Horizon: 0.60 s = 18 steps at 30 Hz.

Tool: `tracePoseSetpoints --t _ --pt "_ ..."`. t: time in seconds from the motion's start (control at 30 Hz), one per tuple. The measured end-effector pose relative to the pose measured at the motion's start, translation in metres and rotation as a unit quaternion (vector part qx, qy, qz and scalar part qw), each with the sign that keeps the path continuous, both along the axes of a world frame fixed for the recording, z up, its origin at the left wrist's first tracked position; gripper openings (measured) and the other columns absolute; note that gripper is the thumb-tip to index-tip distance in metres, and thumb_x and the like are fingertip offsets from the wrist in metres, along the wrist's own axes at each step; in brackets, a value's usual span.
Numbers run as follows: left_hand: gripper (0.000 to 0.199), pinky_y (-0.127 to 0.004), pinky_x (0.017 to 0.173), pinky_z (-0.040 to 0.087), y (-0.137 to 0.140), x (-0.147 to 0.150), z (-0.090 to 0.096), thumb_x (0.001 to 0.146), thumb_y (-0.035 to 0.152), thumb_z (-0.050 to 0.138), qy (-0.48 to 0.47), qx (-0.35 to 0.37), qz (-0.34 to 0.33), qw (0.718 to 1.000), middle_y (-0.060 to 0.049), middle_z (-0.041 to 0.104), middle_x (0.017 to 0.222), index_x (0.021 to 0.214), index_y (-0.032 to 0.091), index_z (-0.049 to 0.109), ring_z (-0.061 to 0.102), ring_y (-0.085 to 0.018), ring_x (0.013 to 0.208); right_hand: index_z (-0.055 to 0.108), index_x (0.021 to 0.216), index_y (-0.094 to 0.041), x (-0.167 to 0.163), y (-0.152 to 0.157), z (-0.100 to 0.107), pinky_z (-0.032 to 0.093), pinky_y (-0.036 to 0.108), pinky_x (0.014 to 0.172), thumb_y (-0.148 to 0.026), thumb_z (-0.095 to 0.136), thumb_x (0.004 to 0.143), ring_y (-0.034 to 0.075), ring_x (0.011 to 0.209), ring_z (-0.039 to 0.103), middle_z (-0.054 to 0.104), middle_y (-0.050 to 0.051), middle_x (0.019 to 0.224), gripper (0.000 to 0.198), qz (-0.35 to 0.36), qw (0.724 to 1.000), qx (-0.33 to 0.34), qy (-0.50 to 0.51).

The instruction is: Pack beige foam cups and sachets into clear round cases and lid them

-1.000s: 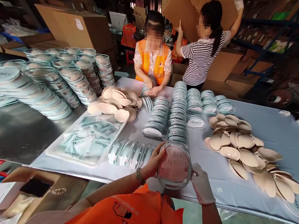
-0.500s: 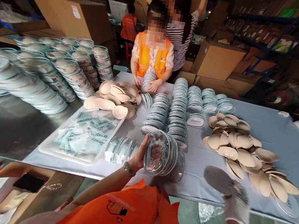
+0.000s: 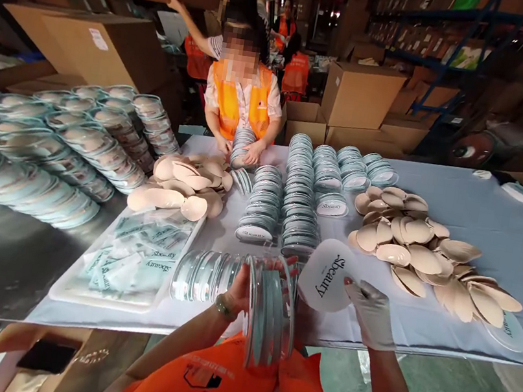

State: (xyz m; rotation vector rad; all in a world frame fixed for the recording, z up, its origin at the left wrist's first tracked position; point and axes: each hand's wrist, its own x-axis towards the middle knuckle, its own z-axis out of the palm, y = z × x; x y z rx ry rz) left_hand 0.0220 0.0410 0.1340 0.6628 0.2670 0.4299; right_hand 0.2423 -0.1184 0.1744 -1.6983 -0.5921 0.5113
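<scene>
My left hand (image 3: 238, 289), bare with a bracelet at the wrist, is closed around a stack of clear plastic cases (image 3: 267, 318), seen edge-on in front of my orange vest. My right hand (image 3: 375, 314) wears a white glove. Between its fingers it pinches a white rounded card (image 3: 326, 275) with "Sbeauty" printed on it, just right of the case stack. Left of my left hand lies a row of similar cases (image 3: 203, 276). Beyond my right hand, beige bra cups (image 3: 423, 246) lie in a loose pile.
A white tray (image 3: 56, 286) holds printed packets (image 3: 134, 259). More beige cups (image 3: 184, 184) lie behind it, and filled cases (image 3: 97, 139) stand stacked at the left. Several case stacks (image 3: 297, 188) fill the middle. Across the table a co-worker (image 3: 243, 101) holds a stack of cases.
My right hand has brought the card left towards the cases, and its printed face now shows. The stack in my left hand has turned edge-on. The view has shifted slightly right.
</scene>
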Motion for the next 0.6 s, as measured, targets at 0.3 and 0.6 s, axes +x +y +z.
tracePoseSetpoints --t 0.3,0.6 --pt "0.073 -0.048 0.103 0.054 -0.004 0.036 -0.017 0.071 0.081 0.076 0.070 -0.042 0.018 0.997 -0.013 0.077 0.105 0.108 0.018 0.071 0.070 -0.036 0.114 0.069 0.086 -0.021 -0.029 0.018 0.005 0.051 0.031 0.069 -0.051 0.062 0.074 0.022 0.078 0.063 0.072 0.006 0.081 0.033 0.121 0.992 -0.023 -0.003" --pt "0.055 -0.043 0.097 0.059 0.011 0.032 0.007 0.092 0.066 0.067 0.065 -0.108 0.130 0.983 -0.011 0.074 0.121 0.118 0.018 0.067 0.073 -0.027 0.102 0.068 0.085 -0.025 0.021 -0.073 -0.008 0.054 0.036 0.069 -0.054 0.058 0.080 0.026 0.078 0.067 0.070 0.010 0.078 0.031 -0.108 0.965 -0.103 -0.215"
